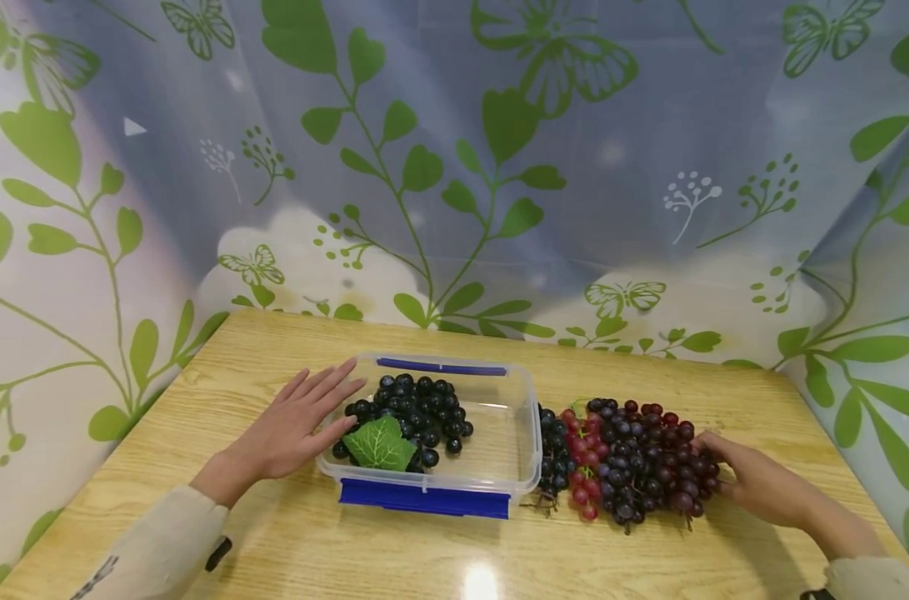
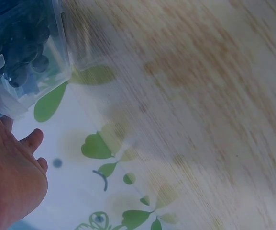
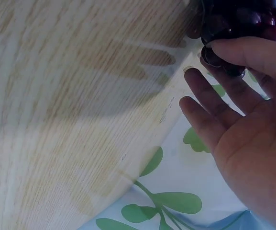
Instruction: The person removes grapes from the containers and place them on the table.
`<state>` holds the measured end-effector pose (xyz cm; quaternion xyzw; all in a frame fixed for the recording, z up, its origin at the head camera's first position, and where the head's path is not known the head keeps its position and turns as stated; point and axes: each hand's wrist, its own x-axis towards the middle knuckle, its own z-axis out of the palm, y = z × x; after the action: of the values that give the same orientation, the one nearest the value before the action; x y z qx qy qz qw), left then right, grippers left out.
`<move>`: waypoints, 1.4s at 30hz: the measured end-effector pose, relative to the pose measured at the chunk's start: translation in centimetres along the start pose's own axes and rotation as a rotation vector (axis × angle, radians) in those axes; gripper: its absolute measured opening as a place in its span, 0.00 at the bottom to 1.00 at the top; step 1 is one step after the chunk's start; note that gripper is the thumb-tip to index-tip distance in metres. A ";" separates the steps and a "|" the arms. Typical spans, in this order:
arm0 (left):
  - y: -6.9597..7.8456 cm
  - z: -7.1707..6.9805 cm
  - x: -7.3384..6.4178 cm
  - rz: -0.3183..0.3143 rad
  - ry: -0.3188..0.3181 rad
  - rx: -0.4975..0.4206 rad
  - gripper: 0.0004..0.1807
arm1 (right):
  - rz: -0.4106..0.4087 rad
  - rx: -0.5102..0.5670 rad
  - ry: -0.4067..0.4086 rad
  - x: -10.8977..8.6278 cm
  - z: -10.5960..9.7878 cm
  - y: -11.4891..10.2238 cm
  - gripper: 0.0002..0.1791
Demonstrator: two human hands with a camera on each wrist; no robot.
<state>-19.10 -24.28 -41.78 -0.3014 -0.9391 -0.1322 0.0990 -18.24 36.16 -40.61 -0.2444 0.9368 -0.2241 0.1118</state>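
Observation:
A clear plastic box [image 1: 499,433] with blue latches stands on the table, a bunch of black grapes [image 1: 417,408] and a green leaf [image 1: 382,444] in its left part. My left hand [image 1: 297,425], fingers straight and spread, lies over the box's left rim. Right of the box lie several bunches side by side: dark blue grapes [image 1: 555,450], red grapes [image 1: 585,458], purple-black grapes [image 1: 634,467] and dark red grapes [image 1: 679,454]. At the right end of this row, my right hand [image 1: 761,479] pinches the edge of the dark red bunch between thumb and fingers; the right wrist view shows a grape between them.
The wooden table [image 1: 274,542] carries everything. A patterned cloth [image 1: 439,167] with green leaves and butterflies hangs behind it and at both sides. The row of grapes comes close against the box's right wall.

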 end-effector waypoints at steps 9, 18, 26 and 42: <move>0.1 -0.1 0.0 0.000 -0.001 -0.007 0.30 | -0.025 -0.019 0.070 -0.4 0.4 0.1 0.23; 0.0 -0.2 0.0 -0.001 0.003 -0.004 0.30 | -0.078 -0.105 0.216 -0.8 1.0 0.4 0.29; 0.1 -0.2 -0.1 -0.001 -0.007 -0.002 0.30 | -0.079 -0.113 0.236 -1.2 0.8 0.3 0.27; 0.1 -0.2 0.0 -0.004 -0.009 -0.014 0.31 | 0.083 -0.049 0.253 -1.5 -0.4 -0.8 0.13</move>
<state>-19.02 -24.27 -41.62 -0.3007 -0.9392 -0.1377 0.0926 -16.79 36.43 -39.79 -0.1777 0.9579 -0.2253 -0.0043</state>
